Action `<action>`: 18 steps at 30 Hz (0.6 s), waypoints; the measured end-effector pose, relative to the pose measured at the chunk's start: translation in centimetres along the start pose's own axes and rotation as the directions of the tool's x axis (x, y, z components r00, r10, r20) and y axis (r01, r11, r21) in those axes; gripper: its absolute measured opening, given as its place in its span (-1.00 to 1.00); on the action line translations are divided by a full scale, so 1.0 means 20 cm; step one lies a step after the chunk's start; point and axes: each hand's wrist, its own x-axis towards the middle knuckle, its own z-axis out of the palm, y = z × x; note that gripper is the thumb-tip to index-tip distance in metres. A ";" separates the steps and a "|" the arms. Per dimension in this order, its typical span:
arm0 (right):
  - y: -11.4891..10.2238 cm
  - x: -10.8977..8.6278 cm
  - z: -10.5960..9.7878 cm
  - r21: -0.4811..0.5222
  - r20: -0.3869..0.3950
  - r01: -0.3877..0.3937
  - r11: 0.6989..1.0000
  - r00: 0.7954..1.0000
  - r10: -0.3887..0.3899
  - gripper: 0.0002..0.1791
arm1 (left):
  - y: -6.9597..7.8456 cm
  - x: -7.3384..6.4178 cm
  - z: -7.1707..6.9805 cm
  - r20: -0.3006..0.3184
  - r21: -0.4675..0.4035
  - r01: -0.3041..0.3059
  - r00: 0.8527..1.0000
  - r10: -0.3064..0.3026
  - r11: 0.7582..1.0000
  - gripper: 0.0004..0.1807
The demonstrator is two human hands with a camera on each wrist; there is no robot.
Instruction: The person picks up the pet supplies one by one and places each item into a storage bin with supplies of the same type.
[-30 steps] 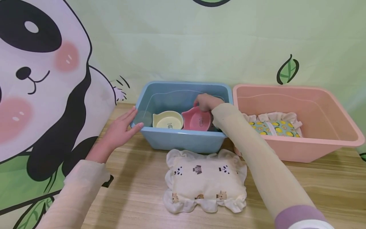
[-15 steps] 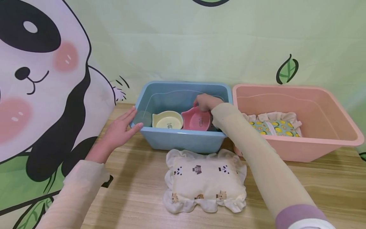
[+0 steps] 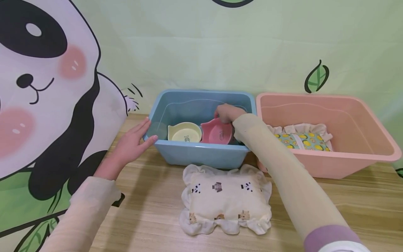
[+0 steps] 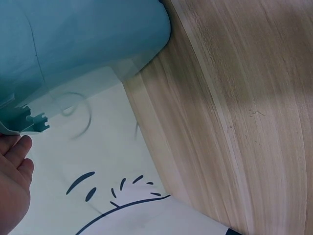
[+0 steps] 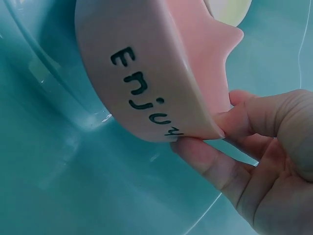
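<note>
My right hand (image 3: 230,112) reaches into the blue tub (image 3: 201,154) and pinches the edge of a pink cat-eared bowl (image 3: 217,131). In the right wrist view, thumb and fingertips grip the pink bowl (image 5: 146,73) at one eared corner, and dark "Enjoy" lettering shows on its side. The bowl stands tilted inside the tub. A pale yellow cat-eared bowl (image 3: 184,132) sits to its left. My left hand (image 3: 130,141) rests on the tub's left rim with fingers extended and thumb over the front corner. In the left wrist view, its fingertips touch the rim's underside.
A pink tub (image 3: 315,164) stands against the blue one on the right, with a lemon-print ruffled cloth item (image 3: 302,141) inside. In front lies a ruffled cream pillow (image 3: 230,203) with animal prints on the wooden table (image 3: 148,217). Behind hangs a panda-printed backdrop (image 3: 189,52).
Very little differs. The pink bowl and my right hand have shifted slightly to the right; my left hand stays on the rim.
</note>
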 end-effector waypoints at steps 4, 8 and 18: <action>0.00 0.01 0.00 -0.025 -0.003 0.003 1.000 1.000 -0.003 -0.57 | 0.00 0.00 0.00 -0.001 0.004 -0.002 1.000 0.002 1.000 -0.23; 0.00 0.01 0.00 -0.033 -0.005 0.001 0.999 1.000 -0.001 -0.57 | 0.00 0.00 0.00 -0.004 0.007 -0.004 1.000 0.004 1.000 -0.22; 0.00 -0.02 0.01 0.014 -0.019 -0.021 1.000 1.000 0.021 -0.57 | 0.01 0.00 0.00 -0.001 0.002 0.000 1.000 0.000 1.000 -0.22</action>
